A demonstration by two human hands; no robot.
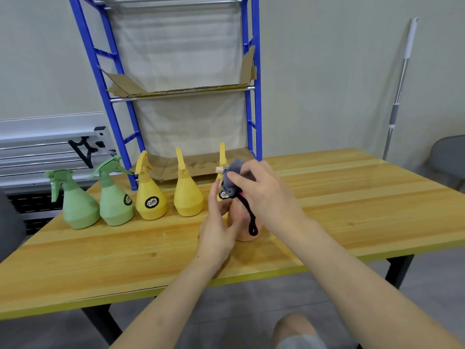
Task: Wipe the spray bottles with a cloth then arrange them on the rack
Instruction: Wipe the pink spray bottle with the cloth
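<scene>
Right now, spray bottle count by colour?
Green spray bottles: 2
Yellow spray bottles: 3, the third mostly hidden behind the hands
Peach spray bottle: 1, steadied by the left hand while the right hand wipes it with a grey cloth
Total: 6

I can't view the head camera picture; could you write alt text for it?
A person's left hand steadies a peach plastic spray bottle on a wooden table while the right hand rubs its top with a grey cloth. Two green and three yellow spray bottles stand behind, before an empty blue metal rack.
</scene>
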